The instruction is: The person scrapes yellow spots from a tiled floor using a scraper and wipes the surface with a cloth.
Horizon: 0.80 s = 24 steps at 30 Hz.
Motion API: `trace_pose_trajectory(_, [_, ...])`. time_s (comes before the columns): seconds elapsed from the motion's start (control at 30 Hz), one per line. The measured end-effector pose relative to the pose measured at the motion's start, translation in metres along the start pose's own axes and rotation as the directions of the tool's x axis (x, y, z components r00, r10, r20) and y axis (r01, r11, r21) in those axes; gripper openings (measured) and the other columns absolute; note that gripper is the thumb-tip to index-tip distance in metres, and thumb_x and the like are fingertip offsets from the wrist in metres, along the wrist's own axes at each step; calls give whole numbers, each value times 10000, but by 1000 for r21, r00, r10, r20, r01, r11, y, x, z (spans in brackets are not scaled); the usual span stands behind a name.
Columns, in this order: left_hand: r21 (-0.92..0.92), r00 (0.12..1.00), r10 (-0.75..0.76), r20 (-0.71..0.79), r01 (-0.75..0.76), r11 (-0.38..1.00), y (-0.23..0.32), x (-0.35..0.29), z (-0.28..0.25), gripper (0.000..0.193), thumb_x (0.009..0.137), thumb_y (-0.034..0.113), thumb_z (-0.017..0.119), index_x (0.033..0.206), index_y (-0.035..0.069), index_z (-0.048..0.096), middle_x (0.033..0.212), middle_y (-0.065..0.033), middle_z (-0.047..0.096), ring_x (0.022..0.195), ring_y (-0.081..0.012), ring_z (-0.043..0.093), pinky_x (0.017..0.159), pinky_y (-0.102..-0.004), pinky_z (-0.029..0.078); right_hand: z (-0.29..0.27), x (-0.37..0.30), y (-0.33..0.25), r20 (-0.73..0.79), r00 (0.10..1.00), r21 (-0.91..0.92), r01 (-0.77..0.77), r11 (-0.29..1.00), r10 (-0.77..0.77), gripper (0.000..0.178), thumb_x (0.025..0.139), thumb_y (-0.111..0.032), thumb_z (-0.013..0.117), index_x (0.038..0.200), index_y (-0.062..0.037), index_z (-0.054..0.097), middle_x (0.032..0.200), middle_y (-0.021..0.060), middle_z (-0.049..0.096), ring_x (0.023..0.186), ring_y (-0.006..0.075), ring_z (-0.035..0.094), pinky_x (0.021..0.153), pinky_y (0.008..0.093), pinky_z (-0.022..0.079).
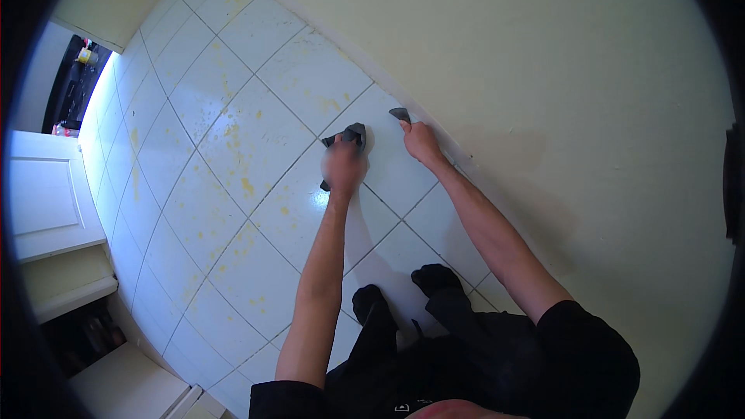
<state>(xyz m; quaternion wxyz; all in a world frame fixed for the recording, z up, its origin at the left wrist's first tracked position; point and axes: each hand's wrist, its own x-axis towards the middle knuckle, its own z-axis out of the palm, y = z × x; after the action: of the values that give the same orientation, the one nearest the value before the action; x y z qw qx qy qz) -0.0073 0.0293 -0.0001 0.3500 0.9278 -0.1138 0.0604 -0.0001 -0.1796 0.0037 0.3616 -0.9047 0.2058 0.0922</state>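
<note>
Cloth (356, 133), dark grey and crumpled, is bunched in the left hand (344, 167), which is blurred but seen closed on it, above glossy pale tiles (400, 186); contact between cloth and tiles cannot be confirmed. A dark tool (400, 114) with a flared, wedge-shaped end is gripped in the right hand (420, 142), to the right of the cloth and near the smooth cream wall (590, 70). Irregular yellow smears (247, 185) are scattered across the tiles left of the cloth. At far left, a white door (50, 194) with a recessed panel is noted.
</note>
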Motion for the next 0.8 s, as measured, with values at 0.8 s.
trace_pose_trajectory(0.8, [-15,999,38,-9,-38,999,0,2,7,374,699,72,623,1063,113,699,1234,-144,588,874,-356,663,731,-426,558,2,22,-20,28,999,55,-43,998,42,525,1003,-348,474,838,112,665,861,338,650,886,483,645,812,534,510])
